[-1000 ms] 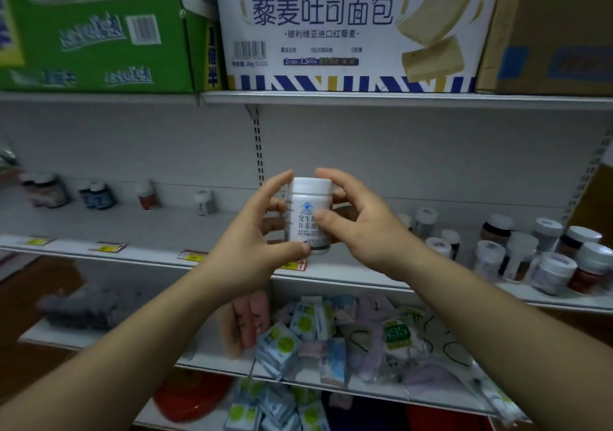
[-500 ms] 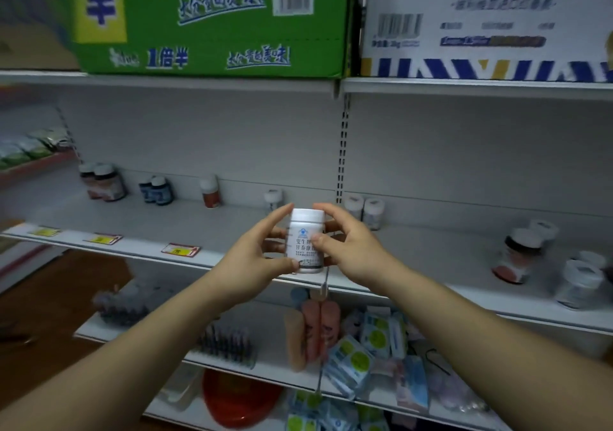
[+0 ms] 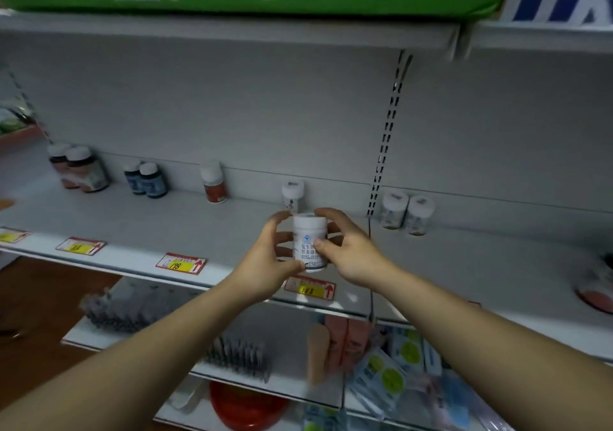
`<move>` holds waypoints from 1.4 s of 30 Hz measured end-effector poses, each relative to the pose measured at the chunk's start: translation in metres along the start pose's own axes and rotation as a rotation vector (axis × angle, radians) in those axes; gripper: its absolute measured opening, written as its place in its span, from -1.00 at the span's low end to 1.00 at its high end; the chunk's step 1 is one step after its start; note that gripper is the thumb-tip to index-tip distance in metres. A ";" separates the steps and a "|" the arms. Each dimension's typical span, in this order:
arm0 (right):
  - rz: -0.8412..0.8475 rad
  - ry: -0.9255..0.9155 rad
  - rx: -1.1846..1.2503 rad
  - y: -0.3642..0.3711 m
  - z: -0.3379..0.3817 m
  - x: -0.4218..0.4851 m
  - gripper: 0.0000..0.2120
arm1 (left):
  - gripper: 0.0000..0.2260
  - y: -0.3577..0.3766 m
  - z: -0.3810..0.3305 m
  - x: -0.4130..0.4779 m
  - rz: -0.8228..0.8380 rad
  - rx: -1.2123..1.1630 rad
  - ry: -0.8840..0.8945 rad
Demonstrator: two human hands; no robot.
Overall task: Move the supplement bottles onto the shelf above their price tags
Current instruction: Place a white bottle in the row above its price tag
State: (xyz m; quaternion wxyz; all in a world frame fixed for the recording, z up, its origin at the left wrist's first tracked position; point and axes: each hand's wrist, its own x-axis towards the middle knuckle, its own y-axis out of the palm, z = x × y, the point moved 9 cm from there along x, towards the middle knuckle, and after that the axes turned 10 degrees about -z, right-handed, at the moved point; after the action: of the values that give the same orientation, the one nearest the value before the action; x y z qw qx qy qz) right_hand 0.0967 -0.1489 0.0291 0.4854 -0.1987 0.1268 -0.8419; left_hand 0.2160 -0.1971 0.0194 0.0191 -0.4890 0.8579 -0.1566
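1. A white supplement bottle (image 3: pixel 310 241) is held upright just above the front of the shelf (image 3: pixel 205 231).
2. It is gripped by the left hand (image 3: pixel 265 265) and the right hand (image 3: pixel 353 253), with fingers curled round its sides.
3. A yellow price tag (image 3: pixel 310 288) is seen just below it.
4. A similar bottle (image 3: pixel 292 193) is stood behind it.

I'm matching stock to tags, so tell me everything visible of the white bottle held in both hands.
The white bottle is a small plastic-looking cylinder, capped in white, its label showing a blue logo, dark Chinese characters and a dark bottom band. It is held upright at the shelf edge, just above a red-and-yellow price tag. The left hand and right hand grip its sides.
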 end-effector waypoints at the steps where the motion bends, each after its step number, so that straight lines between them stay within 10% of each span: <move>1: 0.006 0.015 -0.024 0.004 -0.009 0.010 -0.58 | -0.37 0.002 0.010 0.012 0.002 0.006 -0.026; 18: -0.169 -0.041 -0.183 0.033 -0.088 0.101 -0.65 | -0.39 0.026 0.086 0.125 0.292 0.161 -0.204; 25: -0.232 0.025 -0.236 0.032 -0.099 0.124 -0.65 | -0.54 -0.020 0.088 0.173 -0.056 0.319 -0.028; 29: -0.256 0.056 -0.264 0.032 -0.104 0.139 -0.64 | -0.31 -0.012 0.085 0.192 -0.006 0.313 0.037; 42: -0.265 0.035 -0.346 0.030 -0.103 0.161 -0.60 | -0.54 -0.007 0.086 0.215 0.008 0.449 0.235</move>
State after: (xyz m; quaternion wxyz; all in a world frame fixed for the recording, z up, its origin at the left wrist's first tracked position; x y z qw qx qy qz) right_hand 0.0002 -0.3011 -0.0404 0.3268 -0.2794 0.2504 -0.8674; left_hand 0.1260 -0.4035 -0.0348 0.0278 -0.4476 0.7999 -0.3988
